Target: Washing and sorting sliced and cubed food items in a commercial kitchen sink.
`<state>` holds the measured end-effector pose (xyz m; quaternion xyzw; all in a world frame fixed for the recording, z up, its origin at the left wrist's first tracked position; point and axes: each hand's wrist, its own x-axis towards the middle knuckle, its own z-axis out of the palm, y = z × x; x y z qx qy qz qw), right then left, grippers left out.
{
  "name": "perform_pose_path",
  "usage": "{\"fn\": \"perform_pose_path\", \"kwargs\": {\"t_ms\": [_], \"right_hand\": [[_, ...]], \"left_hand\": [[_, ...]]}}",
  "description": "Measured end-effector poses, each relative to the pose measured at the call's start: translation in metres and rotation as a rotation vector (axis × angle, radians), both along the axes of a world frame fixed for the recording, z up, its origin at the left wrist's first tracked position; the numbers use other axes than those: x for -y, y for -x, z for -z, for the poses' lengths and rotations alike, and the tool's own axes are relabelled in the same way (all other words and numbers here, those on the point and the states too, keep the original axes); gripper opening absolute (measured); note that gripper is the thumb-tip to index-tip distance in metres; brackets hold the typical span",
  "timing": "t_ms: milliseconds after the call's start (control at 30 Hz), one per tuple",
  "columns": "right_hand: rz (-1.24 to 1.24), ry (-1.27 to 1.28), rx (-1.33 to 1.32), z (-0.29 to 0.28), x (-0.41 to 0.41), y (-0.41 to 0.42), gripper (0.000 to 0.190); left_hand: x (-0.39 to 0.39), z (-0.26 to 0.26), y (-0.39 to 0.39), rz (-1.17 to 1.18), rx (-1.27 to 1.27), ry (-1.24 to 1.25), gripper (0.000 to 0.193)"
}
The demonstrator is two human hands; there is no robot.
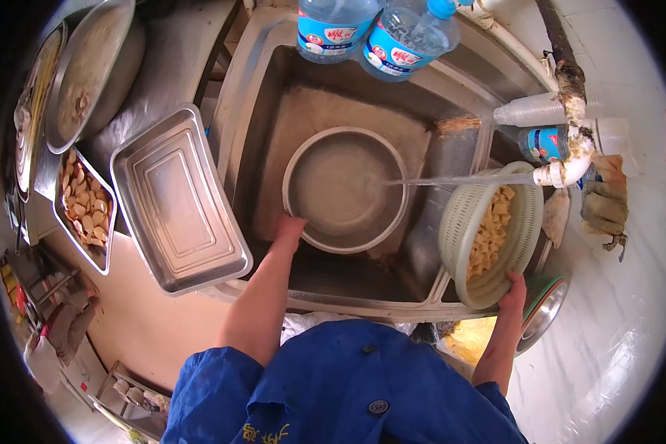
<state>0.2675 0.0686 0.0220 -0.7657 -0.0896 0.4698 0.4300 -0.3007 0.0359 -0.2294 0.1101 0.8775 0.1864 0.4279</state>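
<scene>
A round metal basin (338,190) stands in the stainless steel sink (305,105). My left hand (289,228) grips the basin's near left rim. From a white pipe outlet (549,175) at the right, a stream of water (455,180) runs into the basin. My right hand (513,291) holds the near rim of a pale green plastic colander (449,233), its fingers partly hidden. Tilted at the sink's right side, the colander contains yellowish cut cubes of food (489,233).
An empty rectangular steel tray (172,211) lies left of the sink, beside a tray of pale sliced food (86,208). Two large detergent bottles (402,50) stand at the sink's back edge. Stacked plastic cups (533,108) lie by the pipe. A large metal bowl (91,72) leans at upper left.
</scene>
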Motion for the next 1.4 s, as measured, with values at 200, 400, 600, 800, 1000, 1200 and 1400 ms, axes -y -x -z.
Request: {"fn": "perform_pose_path", "kwargs": {"t_ms": [200,400,600,800,1000,1200,1400], "right_hand": [[-0.006,0.014,-0.112,-0.014,0.017,0.004,0.048],[-0.028,0.082,-0.214,-0.015,0.034,0.019,0.052],[-0.074,-0.073,-0.110,-0.033,0.035,0.090,0.050],[-0.216,-0.107,-0.072,-0.017,0.000,0.205,0.042],[-0.354,0.051,-0.080,0.083,-0.042,0.242,0.030],[-0.372,0.030,-0.130,0.197,-0.031,0.258,0.029],[-0.701,0.133,0.127,0.189,-0.028,0.207,0.031]], "left_hand": [[-0.069,-0.085,-0.026,0.311,-0.029,-0.115,0.023],[-0.157,-0.189,-0.072,0.753,-0.448,-0.646,0.019],[-0.150,-0.231,-0.061,0.804,-0.667,-0.840,0.024],[-0.102,-0.198,-0.017,0.334,-0.307,-0.556,0.021],[0.029,-0.163,-0.004,0.497,-0.315,-0.388,0.019],[0.153,-0.243,0.010,0.413,0.206,-0.271,0.035],[0.314,-0.166,0.075,0.076,0.025,-0.092,0.032]]}}
